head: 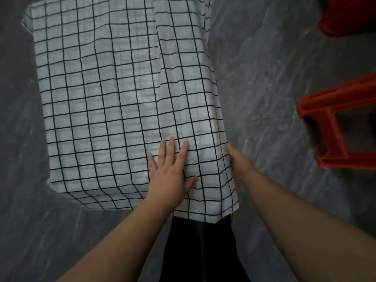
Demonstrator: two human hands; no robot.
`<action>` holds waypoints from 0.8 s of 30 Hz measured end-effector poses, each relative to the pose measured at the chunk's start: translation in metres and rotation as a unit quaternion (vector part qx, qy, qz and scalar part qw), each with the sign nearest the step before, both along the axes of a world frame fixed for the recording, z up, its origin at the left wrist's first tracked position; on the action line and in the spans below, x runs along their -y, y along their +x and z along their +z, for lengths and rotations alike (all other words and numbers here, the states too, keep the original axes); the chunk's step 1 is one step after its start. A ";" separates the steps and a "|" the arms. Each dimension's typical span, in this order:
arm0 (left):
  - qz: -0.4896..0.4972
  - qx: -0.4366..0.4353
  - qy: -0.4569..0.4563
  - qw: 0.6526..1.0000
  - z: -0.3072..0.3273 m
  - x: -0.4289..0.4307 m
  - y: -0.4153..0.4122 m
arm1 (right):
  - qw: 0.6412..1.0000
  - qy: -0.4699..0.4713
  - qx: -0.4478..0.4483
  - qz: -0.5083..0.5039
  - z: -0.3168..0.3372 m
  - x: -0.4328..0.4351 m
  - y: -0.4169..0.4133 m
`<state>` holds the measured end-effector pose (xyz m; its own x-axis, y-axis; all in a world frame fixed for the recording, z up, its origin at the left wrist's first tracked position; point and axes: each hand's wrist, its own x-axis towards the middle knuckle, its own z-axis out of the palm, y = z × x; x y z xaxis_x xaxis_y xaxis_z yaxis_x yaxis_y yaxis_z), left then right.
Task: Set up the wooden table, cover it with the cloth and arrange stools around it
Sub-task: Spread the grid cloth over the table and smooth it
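Hands work the lower right corner of the covered tabletop. At lower centre of the frame the left hand [173,169] lies flat on the cloth [114,94], fingers spread and pressing, gripping nothing. Just right of it the right hand [236,159] reaches down along the hanging right edge of the cloth; whether its fingers pinch the fabric or only brush it cannot be told, since they are blurred and partly hidden.

The checked cloth fills the upper left and centre of the frame, draped over all visible sides so no wood shows, with a long fold running down its right part. By the look of it, the table is up and covering is nearly done, only smoothing left.

At the right edge of the frame, two red stools [337,127] sit on the floor [264,68], well apart from the table, the nearer one tipped on its side. Arranging them appears not yet done.
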<state>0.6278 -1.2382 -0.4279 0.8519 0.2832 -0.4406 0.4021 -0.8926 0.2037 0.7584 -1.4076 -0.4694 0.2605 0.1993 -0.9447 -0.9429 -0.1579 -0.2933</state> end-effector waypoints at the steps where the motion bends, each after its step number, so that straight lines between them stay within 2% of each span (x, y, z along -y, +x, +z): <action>1: 0.002 0.004 0.001 1.000 -0.002 0.000 -0.001 | 0.998 0.026 -0.051 -0.012 -0.004 -0.003 -0.001; 3: 0.001 0.009 0.000 1.000 -0.003 -0.001 -0.002 | 0.993 0.065 -0.097 -0.008 -0.006 -0.007 -0.002; 8: 0.003 -0.009 -0.012 1.000 0.001 -0.002 0.001 | 0.992 0.124 -0.029 -0.020 0.017 -0.004 0.002; 13: 0.018 -0.016 -0.022 0.999 0.006 -0.001 0.003 | 0.984 0.124 0.119 -0.042 0.049 0.025 0.015; 17: 0.005 0.010 -0.029 1.000 0.009 0.003 0.005 | 0.957 0.092 0.269 0.060 0.078 0.049 0.020; 19: -0.006 0.011 -0.018 1.000 0.006 0.005 0.007 | 0.946 0.019 0.319 0.059 0.078 0.050 0.017; 20: -0.009 0.005 -0.006 1.000 0.005 0.006 0.008 | 0.940 -0.064 0.332 0.051 0.071 0.049 0.015; 22: -0.011 -0.006 0.014 1.000 0.002 0.010 0.009 | 0.930 -0.228 0.283 0.055 0.055 0.044 0.008; 24: -0.012 -0.013 0.025 1.000 0.001 0.012 0.009 | 0.925 -0.297 0.210 0.112 0.040 0.040 0.001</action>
<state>0.6367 -1.2499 -0.4274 0.8472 0.2851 -0.4484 0.3849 -0.9110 0.1479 0.7598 -1.4476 -0.4290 0.6448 -0.2281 -0.7295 -0.6891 -0.5864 -0.4258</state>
